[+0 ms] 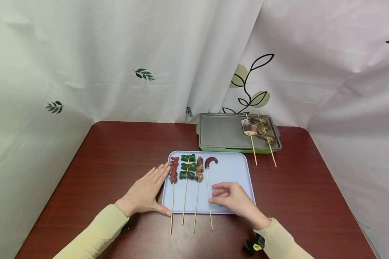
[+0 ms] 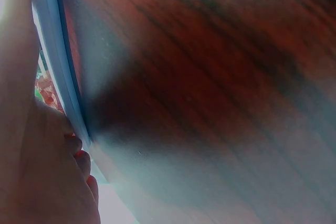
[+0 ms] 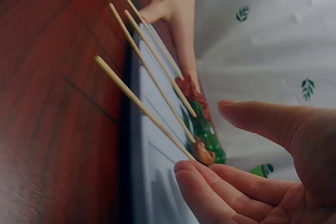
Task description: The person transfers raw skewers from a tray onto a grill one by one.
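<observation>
Red-brown table [image 1: 116, 151] — left hand [image 1: 146, 192] flat against blue tray [image 1: 233, 169]; right hand [image 1: 231, 198] loosely spread by octopus skewer [image 1: 209, 187].

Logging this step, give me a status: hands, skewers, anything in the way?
Left hand flat, steadying tray. Right hand open, fingertips at octopus skewer, not gripping. Four skewers on tray. Nothing in the way.

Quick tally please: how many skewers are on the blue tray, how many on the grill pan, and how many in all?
Wooden skewers on the light blue plastic tray: 4 (red meat, green pepper, brown meat, purple octopus)
Wooden skewers on the grey and green grill pan: 2
Total: 6
</observation>
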A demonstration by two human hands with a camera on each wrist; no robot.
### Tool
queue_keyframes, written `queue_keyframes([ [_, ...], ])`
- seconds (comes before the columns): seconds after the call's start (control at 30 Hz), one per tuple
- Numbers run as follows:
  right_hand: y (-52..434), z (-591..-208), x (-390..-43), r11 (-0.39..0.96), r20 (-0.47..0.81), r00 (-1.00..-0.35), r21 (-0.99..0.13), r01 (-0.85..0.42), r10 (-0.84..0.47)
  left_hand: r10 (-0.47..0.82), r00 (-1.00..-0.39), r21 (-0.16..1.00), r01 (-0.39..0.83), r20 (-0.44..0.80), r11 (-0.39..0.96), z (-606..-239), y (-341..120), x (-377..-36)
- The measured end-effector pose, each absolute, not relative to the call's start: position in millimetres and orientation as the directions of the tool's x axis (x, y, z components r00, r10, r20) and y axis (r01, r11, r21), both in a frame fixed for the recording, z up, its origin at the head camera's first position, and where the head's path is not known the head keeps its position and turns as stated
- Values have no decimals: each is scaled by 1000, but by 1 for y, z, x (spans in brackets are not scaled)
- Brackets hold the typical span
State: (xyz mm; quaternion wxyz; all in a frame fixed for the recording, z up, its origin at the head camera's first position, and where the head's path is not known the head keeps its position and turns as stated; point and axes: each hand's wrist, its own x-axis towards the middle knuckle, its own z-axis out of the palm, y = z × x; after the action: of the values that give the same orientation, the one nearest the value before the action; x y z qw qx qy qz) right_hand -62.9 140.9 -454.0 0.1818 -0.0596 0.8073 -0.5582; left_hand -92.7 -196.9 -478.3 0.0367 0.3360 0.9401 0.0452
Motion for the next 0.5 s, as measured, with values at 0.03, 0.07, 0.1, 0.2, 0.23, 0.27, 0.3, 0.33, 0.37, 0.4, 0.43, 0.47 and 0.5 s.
queue_keyframes([
  [0.03, 140, -455, -62, 370, -231, -924, -923, 108, -305, 635, -771, 109, 629, -38, 770, -478, -197, -93],
  [0.07, 139, -455, -61, 372, -236, -921, -922, 111, -311, 635, -771, 109, 629, -37, 770, -478, -197, -93],
  [0.1, 138, -456, -60, 374, -239, -918, -921, 110, -317, 635, -771, 109, 629, -36, 770, -478, -197, -93],
  [0.2, 137, -459, -58, 376, -242, -912, -920, 107, -332, 635, -772, 109, 629, -37, 770, -478, -197, -93],
  [0.23, 137, -460, -57, 375, -240, -911, -921, 104, -336, 635, -772, 108, 628, -39, 770, -478, -197, -93],
  [0.27, 137, -461, -56, 373, -237, -910, -922, 101, -339, 635, -772, 109, 628, -41, 771, -478, -197, -93],
  [0.3, 137, -462, -56, 370, -233, -910, -924, 98, -343, 634, -772, 109, 627, -42, 771, -478, -197, -93],
  [0.33, 137, -463, -55, 368, -230, -910, -925, 94, -345, 634, -772, 108, 627, -43, 771, -478, -197, -93],
  [0.37, 137, -464, -54, 368, -227, -910, -926, 91, -347, 634, -772, 108, 627, -44, 771, -478, -197, -93],
  [0.4, 137, -465, -54, 368, -223, -910, -926, 86, -349, 634, -772, 107, 628, -44, 771, -478, -197, -93],
  [0.43, 136, -466, -54, 369, -219, -910, -926, 81, -351, 635, -772, 107, 628, -43, 771, -478, -197, -92],
  [0.47, 136, -467, -53, 370, -215, -911, -926, 76, -351, 635, -771, 107, 628, -43, 771, -478, -197, -92],
  [0.5, 136, -467, -53, 371, -212, -912, -926, 73, -350, 635, -771, 107, 629, -41, 770, -479, -197, -92],
])
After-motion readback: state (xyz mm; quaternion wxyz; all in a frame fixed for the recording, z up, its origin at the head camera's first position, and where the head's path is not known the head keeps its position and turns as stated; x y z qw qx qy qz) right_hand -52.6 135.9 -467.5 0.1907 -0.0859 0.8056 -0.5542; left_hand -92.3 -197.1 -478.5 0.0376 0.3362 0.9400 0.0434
